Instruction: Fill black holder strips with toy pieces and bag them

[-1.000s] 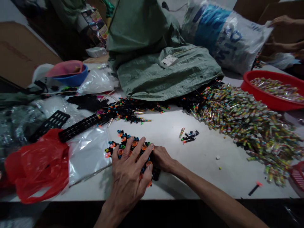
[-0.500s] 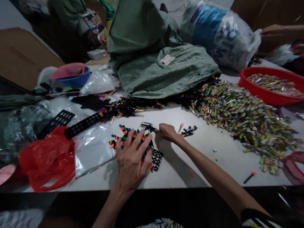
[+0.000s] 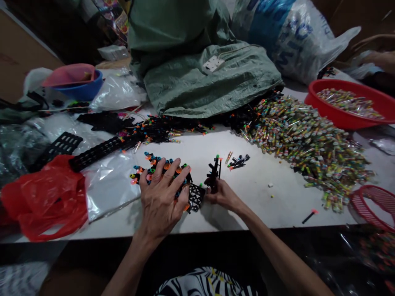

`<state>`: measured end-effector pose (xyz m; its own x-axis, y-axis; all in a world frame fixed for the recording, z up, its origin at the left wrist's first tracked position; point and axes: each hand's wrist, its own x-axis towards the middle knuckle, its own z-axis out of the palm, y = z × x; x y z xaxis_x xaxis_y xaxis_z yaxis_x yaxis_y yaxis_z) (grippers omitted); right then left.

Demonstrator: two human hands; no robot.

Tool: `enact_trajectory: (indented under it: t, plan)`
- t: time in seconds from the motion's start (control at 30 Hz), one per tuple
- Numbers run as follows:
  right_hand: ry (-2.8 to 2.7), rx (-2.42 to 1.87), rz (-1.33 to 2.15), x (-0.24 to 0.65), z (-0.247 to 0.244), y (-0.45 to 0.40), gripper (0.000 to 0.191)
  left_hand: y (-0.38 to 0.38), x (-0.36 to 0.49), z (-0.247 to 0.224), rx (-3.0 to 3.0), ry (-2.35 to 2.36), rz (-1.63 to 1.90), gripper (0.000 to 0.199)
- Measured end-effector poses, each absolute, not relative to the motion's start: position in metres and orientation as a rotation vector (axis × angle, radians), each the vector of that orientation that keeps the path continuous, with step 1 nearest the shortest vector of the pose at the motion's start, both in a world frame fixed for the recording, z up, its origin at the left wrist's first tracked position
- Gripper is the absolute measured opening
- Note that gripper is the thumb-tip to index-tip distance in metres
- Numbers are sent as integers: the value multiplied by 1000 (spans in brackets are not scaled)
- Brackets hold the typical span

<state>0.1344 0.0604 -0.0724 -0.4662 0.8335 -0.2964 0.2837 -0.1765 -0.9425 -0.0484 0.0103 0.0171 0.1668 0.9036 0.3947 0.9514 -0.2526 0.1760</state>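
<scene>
My left hand (image 3: 165,189) lies with fingers spread over a cluster of small black toy pieces (image 3: 150,159) with blue, orange and green tips. From under its thumb side sticks out a black perforated plastic tray (image 3: 196,198). What lies beneath the palm is hidden. Just right of the tray, my right hand (image 3: 224,195) is closed around a small black toy gun (image 3: 212,172). The gun points away from me and shows a green tip and an orange-ended piece along its side. A few loose black sticks (image 3: 239,162) and a clear tube of candy (image 3: 228,156) lie beyond my right hand.
A big heap of candy tubes (image 3: 308,144) spreads on the right, near a red basin (image 3: 342,119) and a red basket (image 3: 358,201). At left are a red plastic bag (image 3: 46,201), clear bags (image 3: 111,189) and black trays (image 3: 95,153). A green sack (image 3: 212,88) stands behind.
My right hand has turned the toy gun from pointing left to pointing away, and its grip now faces me. My left hand stays on the cluster. The whole view has shifted slightly.
</scene>
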Motion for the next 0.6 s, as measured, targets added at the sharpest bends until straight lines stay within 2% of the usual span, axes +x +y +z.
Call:
enact_trajectory:
  t: [0.07, 0.17, 0.3, 0.4, 0.47, 0.57, 0.6]
  plan:
    - [-1437, -1168, 1838, 126, -80, 45, 27, 10, -48, 18, -2316, -1858, -656, 40]
    - [-1378, -1068, 1853, 116, -90, 31, 27, 9, -47, 19, -2315, -1874, -679, 39]
    - [-1926, -1132, 1432, 109, -92, 20, 11, 9, -44, 23, -2304, -1905, -720, 37]
    - [-2393, -1288, 1028, 106, -81, 17, 19, 9, -44, 24, -2300, -1912, -728, 37]
    - [-2643, -1206, 999, 106, -71, 32, 24, 8, -46, 24, -2299, -1902, -724, 37]
    - [-2889, -894, 1197, 107, -53, 98, 27, 9, -49, 25, -2320, -1850, -690, 38]
    - [-2875, -1009, 1102, 105, -48, 129, 31, 10, -50, 26, -2321, -1822, -675, 38]
